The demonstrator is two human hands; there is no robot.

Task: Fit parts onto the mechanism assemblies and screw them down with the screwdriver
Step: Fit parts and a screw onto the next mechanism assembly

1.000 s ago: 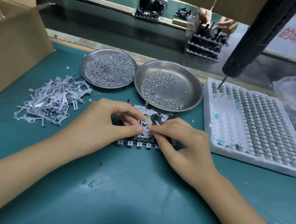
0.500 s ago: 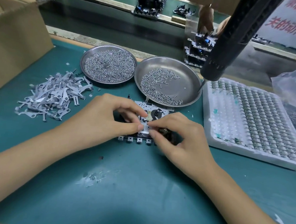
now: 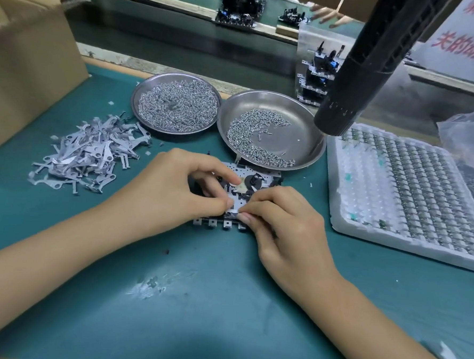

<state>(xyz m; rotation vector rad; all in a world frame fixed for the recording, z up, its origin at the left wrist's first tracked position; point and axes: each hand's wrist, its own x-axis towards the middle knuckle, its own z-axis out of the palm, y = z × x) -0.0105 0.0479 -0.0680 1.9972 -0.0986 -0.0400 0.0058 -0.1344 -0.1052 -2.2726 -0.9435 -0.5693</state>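
Between both hands (image 3: pixel 174 192) (image 3: pixel 285 226), mechanism assembly (image 3: pixel 246 185) flat, long axis left-right.

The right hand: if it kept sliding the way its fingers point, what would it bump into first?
Probably the left hand's fingertips. The right hand points left across the small metal mechanism assembly, and they look almost touching.

We see teal bench mat (image 3: pixel 208 316), scuffed near centre. On it: cardboard box (image 3: pixel 28 77) far left; heap of stamped metal levers (image 3: pixel 87 153); two steel screw dishes (image 3: pixel 176 103) (image 3: pixel 305 139), rims touching; mechanism assembly (image 3: pixel 246 185); white foam parts tray (image 3: pixel 404 195) right.
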